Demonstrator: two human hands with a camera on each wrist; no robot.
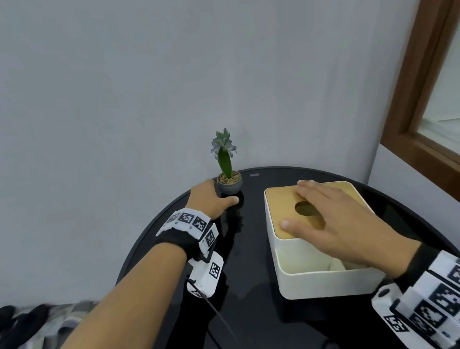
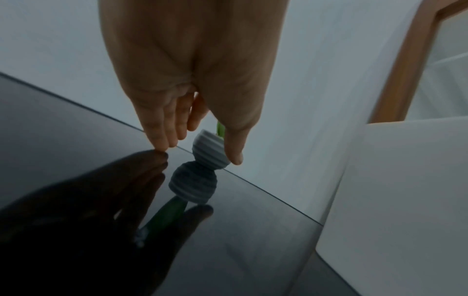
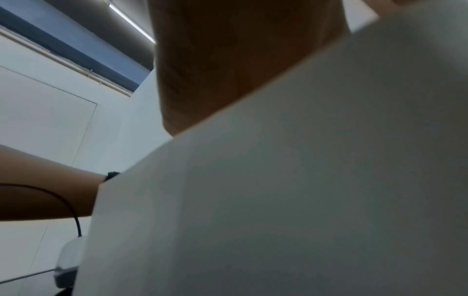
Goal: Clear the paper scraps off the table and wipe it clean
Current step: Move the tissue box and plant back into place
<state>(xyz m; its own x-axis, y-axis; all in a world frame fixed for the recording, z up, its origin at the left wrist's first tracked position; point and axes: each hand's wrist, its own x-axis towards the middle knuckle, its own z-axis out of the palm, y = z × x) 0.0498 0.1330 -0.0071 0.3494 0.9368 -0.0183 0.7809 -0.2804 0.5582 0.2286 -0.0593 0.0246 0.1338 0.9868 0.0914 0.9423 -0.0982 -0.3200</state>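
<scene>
Head view, lower right: right wrist band with black-and-white markers [image 1: 445, 303]. Just above it, right hand [image 1: 330, 225] lies flat on the tissue box [image 1: 305, 279], fingers straight and spread over the wooden lid [image 1: 340, 188], palm covering part of the oval slot; thumb tip rests on the lid's near left corner. Hand is released, grasping nothing. Lid sits pushed toward the far end, so the box's near part is uncovered, white tissue showing inside.

Right wrist view: almost all white box wall [image 3: 291, 200], blurred; the palm [image 3: 228, 60] above its edge, fingers hidden.

Lower left to centre of head view: left forearm crosses the black glossy table [image 1: 258, 303], wrist band and white camera unit [image 1: 207, 275] with a cable trailing toward the bottom edge.

Centre, further back: left hand [image 1: 211, 197] is beside the small grey plant pot [image 1: 230, 184] at the table's far edge. Left wrist view: fingers [image 2: 162, 130] straight, tips touching the tabletop left of the pot [image 2: 210, 152]; thumb [image 2: 235, 148] right at the pot's side, touching or just short of it, cannot tell which. Fingers are relaxed, not clenched. Pot and hand are mirrored in the tabletop.

Paper scraps: none visible on the table surface in view.

Behind the table: grey wall [image 1: 121, 86]; wooden window frame [image 1: 425, 58] at right. Striped fabric [image 1: 24, 336] at lower left, off the table.
</scene>
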